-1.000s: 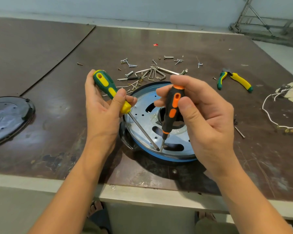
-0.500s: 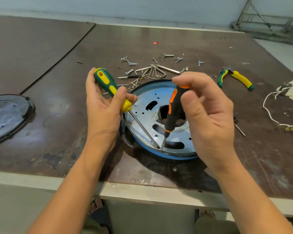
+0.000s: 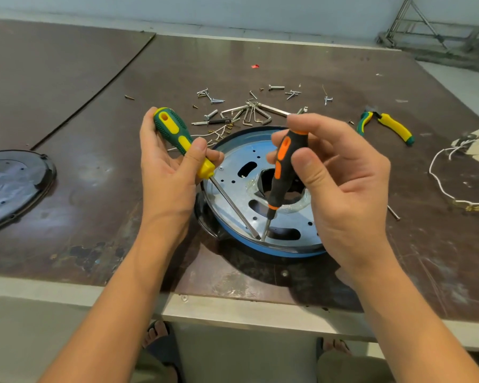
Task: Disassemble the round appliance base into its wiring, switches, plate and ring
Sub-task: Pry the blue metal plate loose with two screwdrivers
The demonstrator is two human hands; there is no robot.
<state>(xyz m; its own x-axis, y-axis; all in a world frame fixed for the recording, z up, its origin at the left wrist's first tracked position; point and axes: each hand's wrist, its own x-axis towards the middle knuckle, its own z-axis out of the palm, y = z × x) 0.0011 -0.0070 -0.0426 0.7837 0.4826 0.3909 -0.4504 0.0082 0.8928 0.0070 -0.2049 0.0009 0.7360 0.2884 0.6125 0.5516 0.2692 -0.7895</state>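
Note:
The round appliance base (image 3: 234,176) lies near the table's front edge: a silvery metal plate with slots, seated in a blue ring (image 3: 277,252). My left hand (image 3: 168,172) grips a green-and-yellow screwdriver (image 3: 177,136) whose long shaft slants down to the plate's near rim. My right hand (image 3: 343,183) holds a black-and-orange screwdriver (image 3: 284,167) nearly upright. Both tips meet at the same spot on the near rim, beside a slot.
Loose screws and a set of hex keys (image 3: 249,113) lie just behind the base. Green-and-yellow pliers (image 3: 387,127) lie to the right. White wiring (image 3: 443,175) with small parts sits at the far right. A black round cover (image 3: 9,186) lies at the left edge.
My right hand has shifted its fingers on the orange screwdriver's handle, as if turning it. The left hand and its screwdriver stay in place on the rim.

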